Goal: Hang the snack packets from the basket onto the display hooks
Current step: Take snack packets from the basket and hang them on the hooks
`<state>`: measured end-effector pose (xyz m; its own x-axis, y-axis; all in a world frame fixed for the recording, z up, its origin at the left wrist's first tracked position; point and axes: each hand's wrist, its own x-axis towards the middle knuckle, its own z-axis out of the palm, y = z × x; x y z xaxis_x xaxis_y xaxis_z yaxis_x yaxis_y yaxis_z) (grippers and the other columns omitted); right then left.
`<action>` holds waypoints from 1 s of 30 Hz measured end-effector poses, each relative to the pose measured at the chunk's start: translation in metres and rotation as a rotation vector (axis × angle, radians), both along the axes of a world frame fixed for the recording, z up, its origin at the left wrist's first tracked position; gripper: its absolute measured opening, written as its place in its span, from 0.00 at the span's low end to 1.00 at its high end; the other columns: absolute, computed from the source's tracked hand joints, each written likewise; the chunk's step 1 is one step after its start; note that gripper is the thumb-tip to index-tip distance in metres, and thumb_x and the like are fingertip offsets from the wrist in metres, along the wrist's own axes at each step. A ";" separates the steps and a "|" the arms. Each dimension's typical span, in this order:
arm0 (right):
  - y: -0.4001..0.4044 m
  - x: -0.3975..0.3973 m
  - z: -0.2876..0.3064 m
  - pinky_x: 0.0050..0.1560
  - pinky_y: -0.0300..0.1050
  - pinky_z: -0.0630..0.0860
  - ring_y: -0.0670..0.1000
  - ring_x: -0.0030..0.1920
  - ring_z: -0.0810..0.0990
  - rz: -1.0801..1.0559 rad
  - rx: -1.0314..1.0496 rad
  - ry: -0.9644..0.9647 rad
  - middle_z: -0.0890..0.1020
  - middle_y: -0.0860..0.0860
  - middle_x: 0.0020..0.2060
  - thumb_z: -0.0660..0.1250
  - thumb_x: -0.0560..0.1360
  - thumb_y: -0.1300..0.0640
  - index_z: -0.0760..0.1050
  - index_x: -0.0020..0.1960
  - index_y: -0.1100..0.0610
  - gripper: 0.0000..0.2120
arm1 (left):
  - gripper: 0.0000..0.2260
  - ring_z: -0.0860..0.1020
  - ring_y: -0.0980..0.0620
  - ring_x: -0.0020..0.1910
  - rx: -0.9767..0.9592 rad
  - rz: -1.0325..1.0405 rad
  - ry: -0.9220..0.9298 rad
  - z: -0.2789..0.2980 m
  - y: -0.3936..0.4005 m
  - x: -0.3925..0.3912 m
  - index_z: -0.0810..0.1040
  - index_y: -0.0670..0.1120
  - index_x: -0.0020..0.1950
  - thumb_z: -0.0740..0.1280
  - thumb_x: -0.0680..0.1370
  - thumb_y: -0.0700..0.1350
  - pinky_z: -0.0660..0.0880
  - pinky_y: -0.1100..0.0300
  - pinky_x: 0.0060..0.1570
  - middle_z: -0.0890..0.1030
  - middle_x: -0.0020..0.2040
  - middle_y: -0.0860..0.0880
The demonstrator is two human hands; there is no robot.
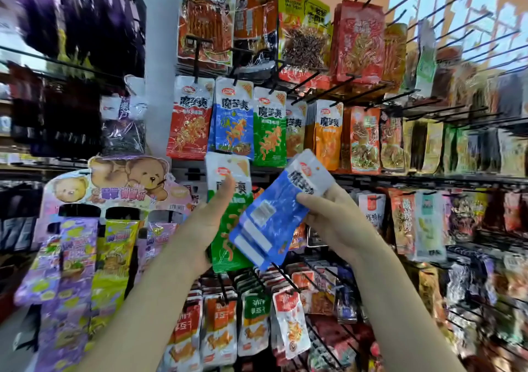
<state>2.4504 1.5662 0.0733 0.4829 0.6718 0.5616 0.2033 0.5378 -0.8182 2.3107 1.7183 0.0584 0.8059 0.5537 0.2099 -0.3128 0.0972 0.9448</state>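
Note:
My left hand (213, 214) grips a green snack packet (228, 246) upright, its white top level with the lower edge of the hanging row. My right hand (328, 214) holds a small stack of blue packets (268, 223), tilted with the white hole-punched top pointing up and right, back side facing me. Above them a row of matching packets hangs on black display hooks: red (188, 120), blue (234, 120), green (270, 129) and orange (328, 134). The basket is not in view.
Bare black hooks (457, 20) jut out at the upper right. More snack packets fill the rows below (251, 320) and to the right (405, 217). A bear-printed cardboard display (114, 189) with purple and yellow packets stands at the left.

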 end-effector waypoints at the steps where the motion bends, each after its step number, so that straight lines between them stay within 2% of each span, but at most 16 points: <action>1: 0.001 -0.003 0.002 0.48 0.44 0.81 0.52 0.50 0.84 0.002 -0.046 -0.062 0.85 0.54 0.53 0.70 0.75 0.67 0.71 0.68 0.57 0.23 | 0.33 0.86 0.53 0.46 0.048 -0.065 -0.004 0.003 -0.003 -0.003 0.78 0.49 0.61 0.72 0.66 0.70 0.81 0.49 0.49 0.87 0.49 0.50; 2: 0.005 -0.006 0.003 0.50 0.45 0.81 0.53 0.52 0.84 -0.024 -0.069 -0.103 0.85 0.54 0.54 0.69 0.77 0.68 0.72 0.67 0.56 0.21 | 0.23 0.86 0.52 0.42 0.071 -0.157 -0.024 0.003 -0.004 -0.001 0.79 0.48 0.58 0.71 0.70 0.62 0.82 0.51 0.43 0.88 0.45 0.50; 3: 0.010 -0.012 0.004 0.51 0.46 0.81 0.53 0.52 0.85 -0.052 -0.070 -0.130 0.85 0.54 0.54 0.68 0.78 0.68 0.72 0.66 0.55 0.19 | 0.18 0.86 0.50 0.42 0.080 -0.222 -0.041 0.005 -0.009 0.000 0.81 0.47 0.57 0.73 0.72 0.56 0.84 0.52 0.41 0.88 0.46 0.47; 5: 0.020 -0.022 0.006 0.51 0.50 0.81 0.52 0.54 0.85 -0.114 -0.037 -0.185 0.86 0.52 0.54 0.67 0.79 0.65 0.73 0.64 0.54 0.15 | 0.15 0.86 0.45 0.41 0.044 -0.277 -0.064 0.006 -0.014 0.002 0.83 0.46 0.53 0.75 0.69 0.49 0.84 0.50 0.41 0.87 0.47 0.44; 8: 0.030 -0.029 0.007 0.53 0.53 0.83 0.53 0.60 0.81 -0.272 -0.018 -0.348 0.79 0.52 0.63 0.69 0.80 0.54 0.69 0.73 0.48 0.23 | 0.15 0.86 0.44 0.39 0.008 -0.273 -0.151 0.006 -0.010 0.004 0.82 0.45 0.53 0.70 0.68 0.46 0.83 0.51 0.35 0.87 0.45 0.42; 10: 0.036 -0.032 0.004 0.57 0.53 0.82 0.51 0.63 0.79 -0.352 -0.017 -0.395 0.76 0.50 0.67 0.66 0.81 0.49 0.67 0.76 0.44 0.24 | 0.15 0.86 0.43 0.44 0.063 -0.228 -0.224 0.005 -0.007 0.004 0.83 0.46 0.55 0.72 0.69 0.43 0.84 0.48 0.43 0.87 0.49 0.42; 12: 0.040 -0.035 0.001 0.59 0.51 0.81 0.48 0.61 0.81 -0.363 -0.018 -0.333 0.79 0.49 0.64 0.64 0.82 0.46 0.71 0.73 0.47 0.20 | 0.15 0.86 0.41 0.50 0.102 -0.156 -0.262 0.007 -0.003 0.005 0.84 0.46 0.56 0.75 0.70 0.42 0.83 0.43 0.50 0.86 0.53 0.42; 15: 0.042 -0.045 -0.005 0.47 0.44 0.82 0.47 0.48 0.86 -0.281 -0.042 -0.270 0.86 0.50 0.51 0.64 0.80 0.48 0.78 0.58 0.49 0.10 | 0.17 0.86 0.41 0.48 0.110 -0.082 -0.296 0.013 0.003 0.001 0.84 0.44 0.55 0.74 0.68 0.46 0.83 0.45 0.47 0.86 0.53 0.42; 18: 0.047 -0.045 -0.007 0.47 0.48 0.82 0.51 0.48 0.85 -0.339 0.011 -0.302 0.85 0.54 0.51 0.65 0.76 0.42 0.79 0.56 0.50 0.16 | 0.21 0.86 0.43 0.50 0.174 -0.075 -0.325 0.017 0.006 -0.005 0.82 0.45 0.59 0.74 0.67 0.47 0.83 0.48 0.47 0.86 0.54 0.45; 20: 0.051 -0.045 -0.003 0.48 0.48 0.81 0.51 0.49 0.84 -0.400 0.041 -0.338 0.83 0.54 0.52 0.66 0.78 0.39 0.80 0.57 0.50 0.17 | 0.21 0.86 0.43 0.51 0.201 -0.091 -0.327 0.018 0.007 -0.007 0.82 0.46 0.60 0.73 0.67 0.44 0.83 0.48 0.47 0.86 0.54 0.44; 23: 0.056 -0.045 0.005 0.41 0.39 0.74 0.44 0.42 0.81 -0.452 0.095 -0.320 0.82 0.48 0.44 0.65 0.81 0.46 0.79 0.51 0.50 0.09 | 0.18 0.86 0.41 0.48 0.186 -0.082 -0.336 0.020 0.010 -0.009 0.82 0.44 0.58 0.72 0.68 0.38 0.84 0.47 0.43 0.86 0.52 0.42; 26: 0.059 -0.039 0.012 0.43 0.47 0.79 0.51 0.45 0.83 -0.464 0.163 -0.202 0.84 0.51 0.45 0.66 0.82 0.54 0.77 0.50 0.52 0.04 | 0.10 0.87 0.48 0.41 0.160 0.045 -0.336 0.026 0.019 -0.013 0.82 0.42 0.54 0.70 0.74 0.35 0.84 0.52 0.39 0.87 0.44 0.47; 28: 0.059 -0.035 0.017 0.46 0.51 0.78 0.51 0.45 0.82 -0.534 0.235 -0.194 0.83 0.51 0.45 0.68 0.81 0.56 0.77 0.50 0.52 0.01 | 0.06 0.86 0.47 0.42 0.144 0.183 -0.322 0.031 0.032 -0.015 0.83 0.44 0.50 0.73 0.74 0.37 0.83 0.46 0.49 0.87 0.42 0.49; 30: 0.060 -0.036 0.021 0.44 0.44 0.79 0.46 0.43 0.81 -0.620 0.331 -0.220 0.83 0.48 0.44 0.69 0.80 0.58 0.79 0.54 0.53 0.03 | 0.09 0.85 0.43 0.50 0.151 0.255 -0.334 0.037 0.040 -0.014 0.84 0.46 0.52 0.76 0.73 0.41 0.78 0.39 0.59 0.87 0.48 0.48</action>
